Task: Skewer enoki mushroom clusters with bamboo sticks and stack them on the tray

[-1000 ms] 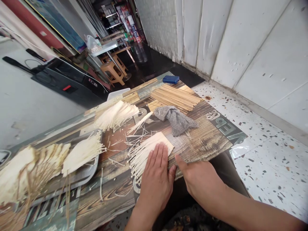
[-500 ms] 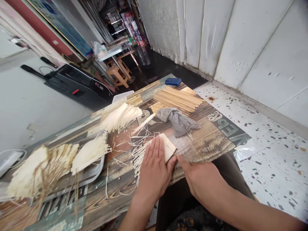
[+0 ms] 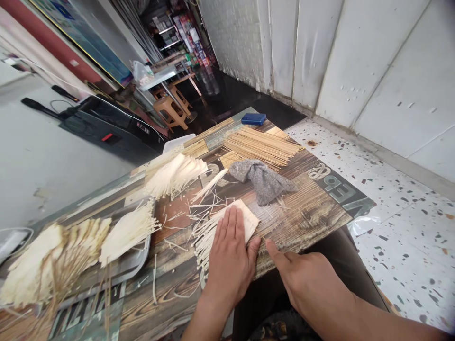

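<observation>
My left hand lies flat with fingers stretched over a spread bunch of enoki mushrooms, pressing it on the table. My right hand is closed just beside the bunch's cut base, gripping a thin bamboo skewer. The skewer's tip end is at the base's corner; whether it is inside the mushrooms I cannot tell. Most of the skewer is hidden by my hand. Loose enoki stems are scattered past my left fingertips. A grey cloth lies crumpled beyond the bunch.
Many bamboo skewers lie in a pile farther back, near a blue box. Another fanned enoki bunch rests on the patterned table. To the left, a metal tray holds skewered enoki and yellowish skewered pieces.
My right hand has moved slightly to the right, away from the mushroom base, and more of the skewer shows between. My left hand stays flat on the bunch. The camera view has shifted a little.
</observation>
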`<state>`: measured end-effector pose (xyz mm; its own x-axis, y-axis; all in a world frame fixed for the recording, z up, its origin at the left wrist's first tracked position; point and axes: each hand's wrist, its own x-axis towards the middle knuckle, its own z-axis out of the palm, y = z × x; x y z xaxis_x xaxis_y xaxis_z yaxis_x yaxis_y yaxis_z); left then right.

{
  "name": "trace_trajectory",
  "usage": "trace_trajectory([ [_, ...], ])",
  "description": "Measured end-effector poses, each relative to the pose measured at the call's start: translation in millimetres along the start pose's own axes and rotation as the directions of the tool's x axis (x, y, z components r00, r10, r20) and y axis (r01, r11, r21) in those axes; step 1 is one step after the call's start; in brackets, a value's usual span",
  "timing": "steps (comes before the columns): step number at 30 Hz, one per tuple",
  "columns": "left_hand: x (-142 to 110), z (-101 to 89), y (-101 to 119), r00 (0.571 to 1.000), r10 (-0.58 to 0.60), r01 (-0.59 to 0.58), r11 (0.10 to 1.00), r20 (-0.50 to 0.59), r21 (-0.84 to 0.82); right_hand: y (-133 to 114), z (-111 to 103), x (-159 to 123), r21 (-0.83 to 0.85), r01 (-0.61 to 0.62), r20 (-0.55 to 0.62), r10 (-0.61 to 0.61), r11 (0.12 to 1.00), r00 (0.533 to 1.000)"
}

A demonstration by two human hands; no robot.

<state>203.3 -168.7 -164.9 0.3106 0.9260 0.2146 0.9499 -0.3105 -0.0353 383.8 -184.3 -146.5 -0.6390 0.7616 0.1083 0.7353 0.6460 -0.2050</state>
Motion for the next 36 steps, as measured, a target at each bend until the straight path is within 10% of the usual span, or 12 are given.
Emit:
trace_trajectory([
  [13,0.4,-1.0,-0.9,0.999,0.009,-0.010,1.000,0.039,0.023,-11.1,-20.6,26.6,0.087,-0.159,0.311,0.125,0.983,0.942],
  [36,-1.4,-10.0,-5.2,0.998,0.051,-0.050,0.998,0.020,-0.049,-4.7,-17.5,28.6,0.168,-0.255,0.331,0.189,0.952,0.925],
])
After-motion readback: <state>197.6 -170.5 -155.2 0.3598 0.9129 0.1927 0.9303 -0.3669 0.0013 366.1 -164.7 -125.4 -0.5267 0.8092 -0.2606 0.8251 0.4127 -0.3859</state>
